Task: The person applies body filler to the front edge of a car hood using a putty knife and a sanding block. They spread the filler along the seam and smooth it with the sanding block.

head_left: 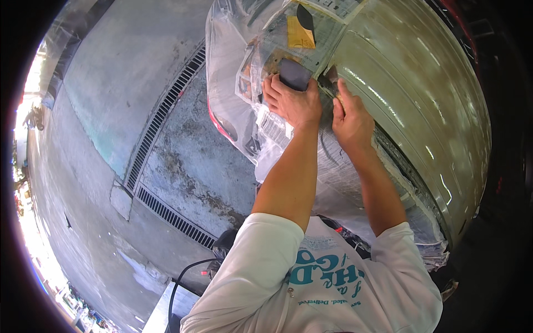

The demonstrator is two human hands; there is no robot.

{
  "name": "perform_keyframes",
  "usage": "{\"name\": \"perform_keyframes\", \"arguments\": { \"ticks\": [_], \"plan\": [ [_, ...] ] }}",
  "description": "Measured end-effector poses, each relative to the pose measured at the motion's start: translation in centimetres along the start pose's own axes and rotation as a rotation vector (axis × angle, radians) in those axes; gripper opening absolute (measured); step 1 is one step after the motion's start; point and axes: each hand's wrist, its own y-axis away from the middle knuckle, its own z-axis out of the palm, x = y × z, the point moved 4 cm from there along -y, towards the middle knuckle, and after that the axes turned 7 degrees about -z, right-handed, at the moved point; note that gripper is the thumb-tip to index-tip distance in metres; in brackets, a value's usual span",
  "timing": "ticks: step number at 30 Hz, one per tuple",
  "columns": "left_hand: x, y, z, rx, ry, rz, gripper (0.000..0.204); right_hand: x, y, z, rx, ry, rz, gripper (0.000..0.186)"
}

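Observation:
My left hand (295,104) is closed with its fingertips around the near edge of a dark grey rectangular pad (295,74); whether it is a sanding pad or a board I cannot tell. Just to the right, my right hand (354,117) pinches a small dark flat piece (331,75), its index finger stretched along it. That piece meets the seam beside a glossy olive-brown vehicle panel (400,83). Newspaper and clear plastic masking (233,72) cover the bodywork under my left hand. Farther off, a yellow-orange sheet (300,34) lies on the newspaper, a black curved piece (305,18) partly over it.
A concrete floor (105,83) with slotted drain grates (166,100) spreads to the left. Loose plastic film hangs off the vehicle's left side over a red lamp edge (219,125). A black cable (176,286) runs by a pale box (166,311) at lower left.

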Motion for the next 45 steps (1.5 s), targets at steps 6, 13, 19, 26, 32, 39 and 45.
{"name": "perform_keyframes", "arguments": {
  "ticks": [6,13,19,26,32,39,45],
  "plan": [
    [0.9,-0.2,-0.5,-0.032,-0.009,-0.031,0.088,-0.3,0.6,1.1,-0.098,0.130,0.062,0.050],
    [0.6,-0.3,-0.1,0.011,-0.029,-0.004,0.086,-1.7,0.4,0.9,-0.160,0.129,0.115,0.050],
    [0.3,0.0,0.0,0.035,-0.050,0.050,0.087,0.8,-0.6,1.3,-0.032,0.040,-0.040,0.051],
    [0.9,0.0,0.0,0.018,-0.024,0.026,0.082,0.8,0.0,0.3,-0.123,0.068,0.003,0.051],
    [0.6,-0.1,-0.4,0.006,-0.025,0.008,0.083,-0.7,0.5,0.8,-0.087,0.159,0.006,0.048],
    [0.4,0.1,-0.4,-0.018,0.000,-0.007,0.084,1.1,-1.8,0.6,0.055,-0.074,-0.045,0.047],
    [0.5,0.1,0.0,0.020,-0.030,0.027,0.085,2.8,3.4,-4.9,0.009,-0.194,0.201,0.041]
  ]
}}
